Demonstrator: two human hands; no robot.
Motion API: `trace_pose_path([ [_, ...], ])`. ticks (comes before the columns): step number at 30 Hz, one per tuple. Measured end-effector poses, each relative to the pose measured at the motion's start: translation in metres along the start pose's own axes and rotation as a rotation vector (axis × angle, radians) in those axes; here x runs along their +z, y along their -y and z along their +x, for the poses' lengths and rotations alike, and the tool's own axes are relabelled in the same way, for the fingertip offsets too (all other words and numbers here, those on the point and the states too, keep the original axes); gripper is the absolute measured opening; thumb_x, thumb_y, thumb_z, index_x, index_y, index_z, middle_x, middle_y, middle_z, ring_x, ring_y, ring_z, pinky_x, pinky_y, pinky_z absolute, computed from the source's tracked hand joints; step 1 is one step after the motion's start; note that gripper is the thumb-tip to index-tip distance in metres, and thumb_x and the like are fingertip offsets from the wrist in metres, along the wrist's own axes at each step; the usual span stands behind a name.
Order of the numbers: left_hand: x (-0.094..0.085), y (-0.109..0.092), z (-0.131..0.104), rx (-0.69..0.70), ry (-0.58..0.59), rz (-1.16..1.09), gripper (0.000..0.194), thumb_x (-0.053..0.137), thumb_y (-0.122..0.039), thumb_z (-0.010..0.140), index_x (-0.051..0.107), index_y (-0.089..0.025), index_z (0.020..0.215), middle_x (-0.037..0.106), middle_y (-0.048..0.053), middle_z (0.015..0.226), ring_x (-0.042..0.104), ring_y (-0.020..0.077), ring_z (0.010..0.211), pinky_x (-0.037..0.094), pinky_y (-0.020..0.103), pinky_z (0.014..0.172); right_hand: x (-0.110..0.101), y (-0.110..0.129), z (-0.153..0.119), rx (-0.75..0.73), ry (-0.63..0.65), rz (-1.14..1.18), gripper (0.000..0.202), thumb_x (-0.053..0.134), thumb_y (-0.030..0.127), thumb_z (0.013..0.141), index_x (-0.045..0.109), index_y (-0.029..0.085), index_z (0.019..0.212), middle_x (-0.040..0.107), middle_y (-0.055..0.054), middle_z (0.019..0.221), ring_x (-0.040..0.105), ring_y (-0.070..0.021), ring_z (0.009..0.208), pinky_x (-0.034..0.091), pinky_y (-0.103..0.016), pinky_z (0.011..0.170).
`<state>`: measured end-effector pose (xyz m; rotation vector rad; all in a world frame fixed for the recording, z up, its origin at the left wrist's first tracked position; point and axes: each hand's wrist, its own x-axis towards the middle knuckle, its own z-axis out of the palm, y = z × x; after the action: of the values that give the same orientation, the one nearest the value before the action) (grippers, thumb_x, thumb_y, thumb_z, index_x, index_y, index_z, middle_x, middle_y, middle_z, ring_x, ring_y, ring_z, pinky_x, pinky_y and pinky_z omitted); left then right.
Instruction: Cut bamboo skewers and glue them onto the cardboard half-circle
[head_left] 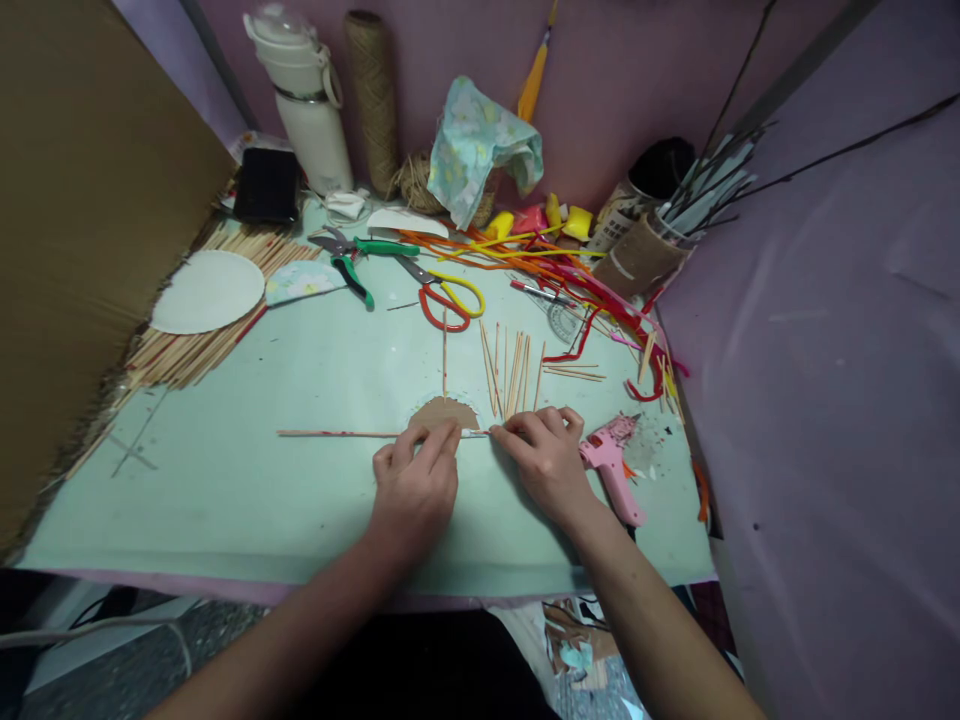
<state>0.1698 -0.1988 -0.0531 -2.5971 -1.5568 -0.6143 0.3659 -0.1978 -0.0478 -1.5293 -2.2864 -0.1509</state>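
My left hand (416, 480) bends its fingers down onto the stick (337, 433) along the straight edge of the card (444, 410), in the table's middle, before me. My right hand (544, 458) has its fingertips drawn together at the stick's right end. Whether either pinches or merely presses, I cannot tell. The glue gun (616, 478) lies just beside my right hand.

I can't read a single word or number from here. The can (610, 221) at the back carries dark print on a pale wrapper, too blurred to make out. The clear protractor (562, 323) has fine marks along it, too small to read. Over on the left, thin lines cross on the tabletop (225, 480), and they spell nothing I can tell.
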Motion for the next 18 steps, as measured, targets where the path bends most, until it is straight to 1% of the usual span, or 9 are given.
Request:
trace_pose_path([
  [5,-0.0002,-0.0005,-0.0002,-0.013,0.024,0.007,0.032,0.047,-0.016,0.093,0.066,-0.016,0.119,0.069,0.009,0.121,0.057,0.0264,0.101,0.032,0.041,0.078,-0.0009,0.0011,-0.001,0.013,0.003,-0.007,0.018,0.06,0.014,0.09,0.069,0.025,0.1,0.068,-0.002,0.088,0.047,-0.0187,0.083,0.024,-0.041,0.084],
  [8,-0.0006,-0.0005,0.0002,-0.009,0.014,0.013,0.032,0.046,-0.016,0.093,0.067,-0.016,0.118,0.069,0.009,0.12,0.057,0.0266,0.1,0.032,0.041,0.078,-0.0016,0.0025,-0.0019,0.031,-0.001,-0.001,0.017,0.06,0.014,0.09,0.069,0.025,0.1,0.068,-0.002,0.089,0.049,-0.019,0.085,0.024,-0.041,0.085],
  [13,0.0,0.0002,-0.0009,-0.004,0.008,-0.01,0.033,0.049,-0.015,0.091,0.066,-0.017,0.119,0.069,0.009,0.121,0.056,0.0278,0.102,0.033,0.041,0.079,-0.0014,0.0035,-0.0018,0.042,-0.007,0.049,0.019,0.058,0.012,0.091,0.067,0.023,0.104,0.07,-0.003,0.101,0.054,-0.02,0.096,0.024,-0.041,0.089],
  [15,0.0003,0.0002,-0.0012,-0.01,0.009,-0.018,0.032,0.05,-0.015,0.091,0.066,-0.017,0.119,0.069,0.009,0.121,0.056,0.0277,0.103,0.033,0.041,0.08,-0.0008,0.0028,-0.0015,0.033,-0.005,0.088,0.019,0.055,0.012,0.092,0.065,0.021,0.106,0.07,-0.004,0.104,0.056,-0.0189,0.098,0.024,-0.04,0.09],
  [18,0.0001,-0.0001,-0.0009,-0.018,0.012,-0.023,0.032,0.05,-0.015,0.091,0.066,-0.016,0.119,0.069,0.008,0.121,0.057,0.0273,0.103,0.033,0.041,0.08,0.0007,0.0011,-0.0013,0.031,0.01,0.13,0.019,0.051,0.012,0.095,0.063,0.02,0.106,0.071,-0.004,0.103,0.059,-0.0161,0.094,0.024,-0.039,0.09],
])
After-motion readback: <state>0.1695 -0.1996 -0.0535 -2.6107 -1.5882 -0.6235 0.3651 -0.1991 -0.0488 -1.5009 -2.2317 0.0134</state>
